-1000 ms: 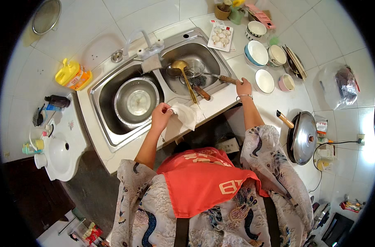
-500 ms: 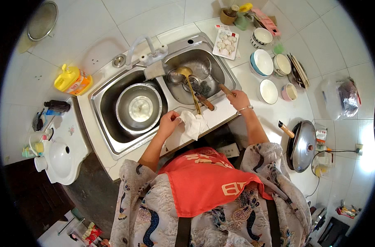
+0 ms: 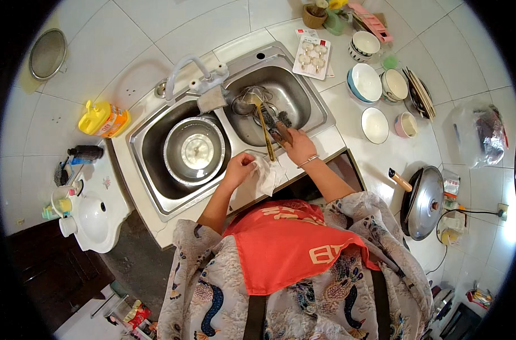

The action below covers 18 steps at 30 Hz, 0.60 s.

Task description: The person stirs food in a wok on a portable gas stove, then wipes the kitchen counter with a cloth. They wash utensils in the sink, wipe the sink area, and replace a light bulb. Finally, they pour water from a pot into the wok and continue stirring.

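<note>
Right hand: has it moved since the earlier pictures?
Yes: judged against the sink, the right hand has moved left, toward the left hand.

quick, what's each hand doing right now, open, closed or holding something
Left hand: closed, holding the white cloth.
Right hand: fingers at a wooden handle; whether its grip is closed cannot be told.

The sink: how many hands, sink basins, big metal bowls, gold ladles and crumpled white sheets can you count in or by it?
Left hand and right hand: 2
Left sink basin and right sink basin: 2
Big metal bowl: 1
Gold ladle: 1
Crumpled white sheet: 1
Total: 7
</note>
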Each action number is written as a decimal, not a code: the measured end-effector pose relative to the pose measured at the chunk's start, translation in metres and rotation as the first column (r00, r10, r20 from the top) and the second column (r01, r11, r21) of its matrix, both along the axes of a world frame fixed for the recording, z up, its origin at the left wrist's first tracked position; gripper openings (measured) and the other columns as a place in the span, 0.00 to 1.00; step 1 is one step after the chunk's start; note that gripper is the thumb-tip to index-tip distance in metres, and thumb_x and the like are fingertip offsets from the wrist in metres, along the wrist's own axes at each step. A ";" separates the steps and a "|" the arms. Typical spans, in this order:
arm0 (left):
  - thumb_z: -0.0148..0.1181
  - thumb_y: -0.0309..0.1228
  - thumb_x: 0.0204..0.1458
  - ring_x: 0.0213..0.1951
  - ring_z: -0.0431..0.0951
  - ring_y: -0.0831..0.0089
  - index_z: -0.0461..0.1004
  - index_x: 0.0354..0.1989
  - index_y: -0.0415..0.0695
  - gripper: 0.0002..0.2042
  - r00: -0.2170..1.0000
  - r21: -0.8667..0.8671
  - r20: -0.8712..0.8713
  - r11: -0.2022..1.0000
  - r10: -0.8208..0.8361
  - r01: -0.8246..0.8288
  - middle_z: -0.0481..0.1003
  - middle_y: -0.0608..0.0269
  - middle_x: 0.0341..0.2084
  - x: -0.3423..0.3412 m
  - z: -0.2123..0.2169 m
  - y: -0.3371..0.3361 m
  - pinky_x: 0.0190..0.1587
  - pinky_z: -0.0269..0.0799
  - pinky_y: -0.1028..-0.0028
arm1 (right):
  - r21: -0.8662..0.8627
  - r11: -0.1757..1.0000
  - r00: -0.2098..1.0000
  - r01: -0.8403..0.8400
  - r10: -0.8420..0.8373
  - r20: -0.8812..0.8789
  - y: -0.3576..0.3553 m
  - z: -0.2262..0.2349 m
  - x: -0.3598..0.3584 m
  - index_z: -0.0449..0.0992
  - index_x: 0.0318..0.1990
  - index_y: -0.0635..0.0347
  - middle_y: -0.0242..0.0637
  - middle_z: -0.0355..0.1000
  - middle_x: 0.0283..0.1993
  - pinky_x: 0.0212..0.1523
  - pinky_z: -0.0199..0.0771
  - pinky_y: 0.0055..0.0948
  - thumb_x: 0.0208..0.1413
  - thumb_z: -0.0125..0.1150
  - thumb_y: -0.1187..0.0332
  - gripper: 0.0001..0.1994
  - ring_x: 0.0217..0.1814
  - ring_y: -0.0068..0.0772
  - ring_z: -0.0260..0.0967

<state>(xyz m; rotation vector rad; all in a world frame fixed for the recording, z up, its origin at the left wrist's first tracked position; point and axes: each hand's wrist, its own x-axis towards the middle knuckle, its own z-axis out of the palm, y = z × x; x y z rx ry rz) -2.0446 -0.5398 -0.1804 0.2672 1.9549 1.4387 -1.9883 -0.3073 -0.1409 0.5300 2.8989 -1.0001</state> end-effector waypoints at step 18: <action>0.51 0.25 0.54 0.34 0.76 0.72 0.70 0.41 0.43 0.07 0.802 0.553 0.595 0.749 -0.049 -0.365 0.73 0.64 0.33 -0.053 0.072 0.049 0.37 0.75 0.69 | -0.861 0.503 0.988 0.067 -0.151 -0.012 -0.014 0.004 -0.011 0.72 0.45 0.64 0.29 0.73 0.34 0.33 0.71 0.21 0.58 0.53 0.70 0.11 0.32 0.18 0.68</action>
